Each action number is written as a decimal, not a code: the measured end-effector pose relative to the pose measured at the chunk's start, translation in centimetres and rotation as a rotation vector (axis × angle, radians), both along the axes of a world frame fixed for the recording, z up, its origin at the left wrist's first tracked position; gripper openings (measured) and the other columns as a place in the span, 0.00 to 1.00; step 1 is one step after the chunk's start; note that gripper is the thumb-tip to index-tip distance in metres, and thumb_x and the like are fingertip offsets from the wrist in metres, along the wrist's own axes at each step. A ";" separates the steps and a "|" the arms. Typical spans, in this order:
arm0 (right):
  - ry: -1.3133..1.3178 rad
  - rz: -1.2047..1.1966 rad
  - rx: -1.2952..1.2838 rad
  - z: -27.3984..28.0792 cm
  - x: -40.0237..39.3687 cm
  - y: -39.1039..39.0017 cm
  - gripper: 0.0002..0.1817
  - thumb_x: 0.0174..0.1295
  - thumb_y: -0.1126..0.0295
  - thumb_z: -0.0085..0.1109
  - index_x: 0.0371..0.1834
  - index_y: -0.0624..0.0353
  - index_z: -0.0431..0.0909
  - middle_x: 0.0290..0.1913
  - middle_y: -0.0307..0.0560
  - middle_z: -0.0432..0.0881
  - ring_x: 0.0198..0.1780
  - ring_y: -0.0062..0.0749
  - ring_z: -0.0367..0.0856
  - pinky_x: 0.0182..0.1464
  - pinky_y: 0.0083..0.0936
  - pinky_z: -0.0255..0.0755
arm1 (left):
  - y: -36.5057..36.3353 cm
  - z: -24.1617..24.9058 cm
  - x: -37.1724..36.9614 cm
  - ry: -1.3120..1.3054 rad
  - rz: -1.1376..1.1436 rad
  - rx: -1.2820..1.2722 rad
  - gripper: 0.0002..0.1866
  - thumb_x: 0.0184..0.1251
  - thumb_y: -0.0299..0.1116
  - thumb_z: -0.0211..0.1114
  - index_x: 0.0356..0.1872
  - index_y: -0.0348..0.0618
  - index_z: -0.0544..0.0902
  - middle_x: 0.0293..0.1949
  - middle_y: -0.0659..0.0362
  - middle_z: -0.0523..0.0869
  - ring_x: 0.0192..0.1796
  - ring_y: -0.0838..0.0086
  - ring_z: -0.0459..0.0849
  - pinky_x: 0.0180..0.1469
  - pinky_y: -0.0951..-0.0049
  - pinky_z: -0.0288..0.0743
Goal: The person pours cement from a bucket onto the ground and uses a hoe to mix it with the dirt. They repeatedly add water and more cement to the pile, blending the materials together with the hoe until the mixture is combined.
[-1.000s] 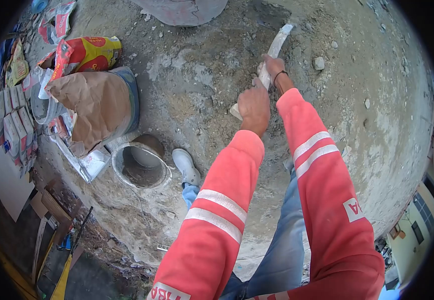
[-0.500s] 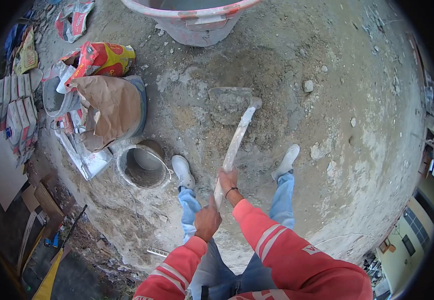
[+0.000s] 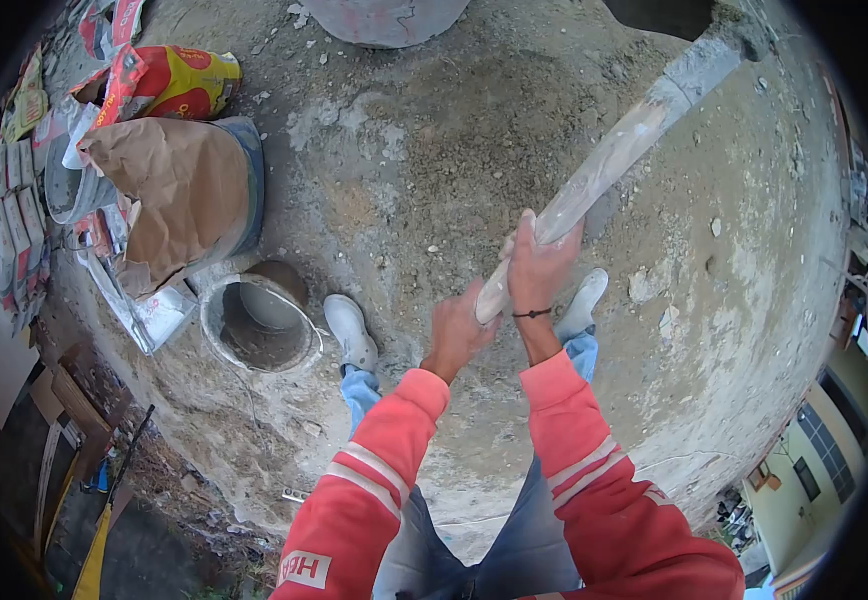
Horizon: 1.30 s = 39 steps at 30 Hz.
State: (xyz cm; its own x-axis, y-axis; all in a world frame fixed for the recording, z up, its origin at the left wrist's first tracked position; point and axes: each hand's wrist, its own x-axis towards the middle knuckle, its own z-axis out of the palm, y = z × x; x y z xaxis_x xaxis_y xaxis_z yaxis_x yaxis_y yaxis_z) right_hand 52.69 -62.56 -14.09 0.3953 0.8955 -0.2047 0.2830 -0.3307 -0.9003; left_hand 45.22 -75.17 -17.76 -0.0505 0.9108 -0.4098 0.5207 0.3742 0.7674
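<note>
Both hands grip a hoe, raised off the ground and slanting up to the right toward the camera. My left hand is closed round the lower end of its pale wooden handle. Just above it, my right hand wraps the handle, with a dark band on the wrist. At the top edge the dark hoe blade shows only in part. Below lies a patch of loose, crumbly soil between the hoe and the large tub.
On the left stand a grey bucket, a drum topped by a torn brown paper bag, and a red and yellow sack. Stacked tiles or blocks lie farther left. My boots flank the rough ground.
The hoe has come up from the soil and swung to the upper right. Both hands have risen and shifted right with it. The view has tilted, so the tub sits higher.
</note>
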 end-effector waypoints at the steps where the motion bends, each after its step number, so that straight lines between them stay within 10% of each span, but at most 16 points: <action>1: -0.190 0.037 0.095 -4.3 0.2 0.8 0.28 0.61 0.75 0.66 0.62 0.67 0.64 0.37 0.58 0.81 0.34 0.50 0.84 0.40 0.44 0.79 | 1.6 -3.5 -0.1 -0.089 0.059 -0.014 0.22 0.53 0.37 0.74 0.49 0.42 0.82 0.34 0.43 0.87 0.39 0.46 0.88 0.40 0.56 0.80; 5: -0.405 0.086 -0.195 -16.9 -2.8 -1.3 0.27 0.56 0.72 0.70 0.56 0.68 0.67 0.42 0.68 0.82 0.47 0.68 0.83 0.52 0.49 0.75 | -3.8 -16.7 0.7 -0.368 0.235 -0.322 0.14 0.54 0.35 0.74 0.39 0.39 0.86 0.37 0.46 0.90 0.38 0.59 0.90 0.42 0.61 0.80; 6: -0.463 0.132 -0.474 -19.5 -2.3 -2.5 0.26 0.56 0.71 0.71 0.54 0.68 0.68 0.43 0.70 0.82 0.49 0.69 0.82 0.52 0.49 0.75 | -4.6 -16.4 1.0 -0.324 0.214 -0.371 0.20 0.54 0.37 0.74 0.47 0.40 0.84 0.39 0.43 0.90 0.45 0.44 0.88 0.45 0.51 0.80; 14: -0.268 -0.044 -0.156 -12.3 1.6 -4.2 0.29 0.54 0.74 0.68 0.58 0.71 0.68 0.47 0.69 0.82 0.51 0.66 0.83 0.55 0.47 0.74 | -2.9 -7.6 0.0 -0.142 -0.019 -0.299 0.20 0.53 0.31 0.70 0.49 0.43 0.84 0.41 0.41 0.88 0.46 0.42 0.86 0.48 0.49 0.80; 19: -0.378 -0.060 0.084 -12.9 0.6 -0.1 0.33 0.52 0.73 0.70 0.61 0.74 0.67 0.49 0.70 0.81 0.52 0.65 0.82 0.56 0.46 0.74 | 0.8 -10.2 -0.1 -0.150 -0.025 -0.197 0.18 0.52 0.30 0.69 0.47 0.45 0.85 0.40 0.42 0.88 0.45 0.43 0.86 0.48 0.50 0.80; 25: -0.370 0.154 -0.501 -16.6 0.8 -0.7 0.29 0.52 0.73 0.70 0.58 0.69 0.70 0.47 0.72 0.83 0.52 0.67 0.83 0.55 0.49 0.75 | -1.9 -11.3 3.4 -0.325 0.232 -0.519 0.20 0.55 0.33 0.71 0.48 0.33 0.83 0.41 0.42 0.89 0.47 0.51 0.89 0.50 0.57 0.80; 28: -0.372 0.223 -0.387 -12.5 4.4 -2.4 0.26 0.52 0.73 0.68 0.55 0.67 0.71 0.44 0.70 0.84 0.50 0.66 0.84 0.53 0.49 0.76 | -2.9 -6.2 4.7 -0.608 0.272 -0.511 0.30 0.56 0.37 0.74 0.60 0.37 0.77 0.49 0.45 0.87 0.53 0.57 0.87 0.54 0.58 0.78; 30: -0.379 0.266 -0.370 -7.4 6.4 -6.1 0.26 0.52 0.74 0.67 0.55 0.67 0.72 0.44 0.70 0.84 0.49 0.66 0.84 0.52 0.48 0.76 | -2.6 -3.1 4.5 -1.439 0.795 -0.614 0.38 0.57 0.42 0.76 0.67 0.39 0.70 0.55 0.46 0.83 0.56 0.61 0.83 0.57 0.58 0.75; 33: -0.204 0.336 -0.458 0.6 7.7 -12.0 0.23 0.56 0.73 0.65 0.55 0.62 0.72 0.40 0.58 0.86 0.44 0.48 0.88 0.46 0.39 0.78 | -1.6 0.9 6.3 -0.985 0.611 -0.436 0.28 0.63 0.38 0.73 0.60 0.36 0.73 0.45 0.52 0.84 0.46 0.64 0.84 0.52 0.63 0.79; 39: -0.141 0.559 -0.765 14.6 6.8 -25.4 0.37 0.52 0.67 0.71 0.67 0.59 0.65 0.37 0.62 0.86 0.40 0.64 0.85 0.42 0.52 0.78 | -1.7 4.7 4.5 -0.483 0.687 -0.505 0.12 0.66 0.29 0.71 0.42 0.37 0.76 0.29 0.57 0.81 0.26 0.73 0.80 0.26 0.70 0.76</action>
